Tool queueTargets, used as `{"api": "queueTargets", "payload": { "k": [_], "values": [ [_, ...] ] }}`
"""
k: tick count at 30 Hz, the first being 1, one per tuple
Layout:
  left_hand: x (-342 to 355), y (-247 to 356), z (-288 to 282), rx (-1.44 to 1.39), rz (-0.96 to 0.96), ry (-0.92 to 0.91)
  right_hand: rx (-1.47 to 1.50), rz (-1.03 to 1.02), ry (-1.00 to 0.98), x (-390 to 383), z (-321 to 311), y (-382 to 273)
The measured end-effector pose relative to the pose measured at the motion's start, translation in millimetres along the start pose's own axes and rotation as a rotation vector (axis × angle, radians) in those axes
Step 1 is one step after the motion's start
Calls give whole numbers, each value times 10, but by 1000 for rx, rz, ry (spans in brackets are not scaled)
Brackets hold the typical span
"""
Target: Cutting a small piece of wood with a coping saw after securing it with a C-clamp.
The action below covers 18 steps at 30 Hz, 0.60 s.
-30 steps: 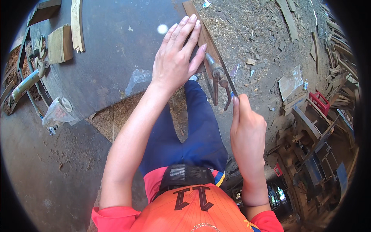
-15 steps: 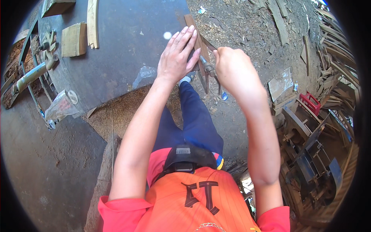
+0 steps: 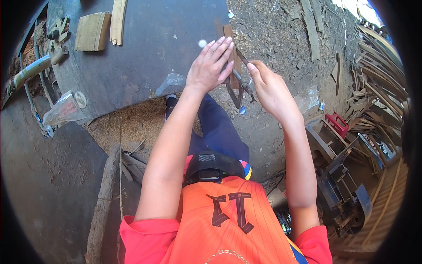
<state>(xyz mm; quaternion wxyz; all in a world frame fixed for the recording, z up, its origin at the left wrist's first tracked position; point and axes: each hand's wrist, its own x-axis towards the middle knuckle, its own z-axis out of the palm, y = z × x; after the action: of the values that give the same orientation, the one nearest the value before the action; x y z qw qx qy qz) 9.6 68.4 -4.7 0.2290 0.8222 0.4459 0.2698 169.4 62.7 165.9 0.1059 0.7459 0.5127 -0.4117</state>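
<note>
Lying beneath our flat left hand (image 3: 210,68), which grasps nothing, a brown wooden strip (image 3: 227,31) runs along the edge of the dark tabletop (image 3: 145,57). Our right hand (image 3: 270,87) clasps a dark, narrow bar (image 3: 243,58) beside it; drawn back past the metal clamp (image 3: 244,85) a second ago, that hand is now farther forward, suggesting a stroke along the strip's side. Long slats (image 3: 310,33) lie beyond.

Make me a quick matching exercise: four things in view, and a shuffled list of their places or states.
1. left hand
2. right hand
3. clamp
4. wood block

A. gripping a thin dark tool
B. lying on the table, upper left
C. palm down, fingers over the brown strip
D. metal, at the table's edge

Pairs: 1-C, 2-A, 3-D, 4-B
</note>
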Motion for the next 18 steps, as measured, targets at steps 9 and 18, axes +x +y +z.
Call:
{"api": "queueTargets", "payload": {
  "k": [9, 18],
  "values": [
    [27, 22, 15, 4, 17, -6, 106, -107, 337, -848, 172, 24],
    [35, 1, 22, 23, 43, -5, 268, -206, 315, -731, 347, 170]
  ]
}}
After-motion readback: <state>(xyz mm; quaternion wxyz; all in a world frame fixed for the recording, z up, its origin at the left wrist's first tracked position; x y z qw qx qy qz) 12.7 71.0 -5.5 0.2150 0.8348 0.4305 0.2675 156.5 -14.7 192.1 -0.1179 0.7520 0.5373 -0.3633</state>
